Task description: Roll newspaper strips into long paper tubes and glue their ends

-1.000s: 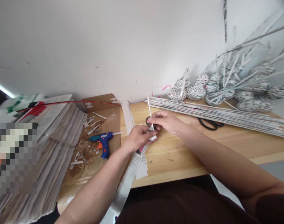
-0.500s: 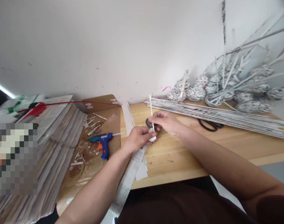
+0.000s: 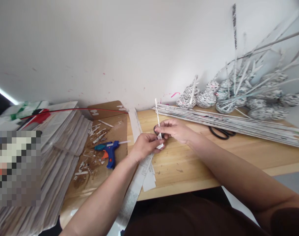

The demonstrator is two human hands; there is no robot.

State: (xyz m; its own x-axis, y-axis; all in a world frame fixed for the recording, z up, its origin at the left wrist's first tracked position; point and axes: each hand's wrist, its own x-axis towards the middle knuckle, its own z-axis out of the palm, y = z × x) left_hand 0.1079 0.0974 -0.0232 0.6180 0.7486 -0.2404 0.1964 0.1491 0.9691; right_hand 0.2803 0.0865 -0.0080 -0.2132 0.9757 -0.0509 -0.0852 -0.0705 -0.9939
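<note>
My left hand (image 3: pixel 144 145) is closed, thumb and fingers pinching the wide, folded end of a newspaper strip. A thin white paper tube (image 3: pixel 157 110) rises from that spot, tilted slightly left. My right hand (image 3: pixel 175 130) pinches the tube's lower part just above the left thumb. Behind the right fingertips shows a round black thing (image 3: pixel 155 129), mostly hidden; whether it is touched I cannot tell. Printed newspaper strips (image 3: pixel 132 196) run from under my left wrist past the table's front edge.
A blue glue gun (image 3: pixel 111 154) lies left among paper scraps, beside a tall newspaper stack (image 3: pixel 63 144). Long paper tubes (image 3: pixel 223 124) lie across the right side, over black-handled scissors (image 3: pixel 219 133). Several woven paper shapes (image 3: pixel 205 98) stand against the wall.
The paper tube leans a little further left and its top shows slightly higher. My right fingers have shifted slightly on it; the left hand keeps its pinch.
</note>
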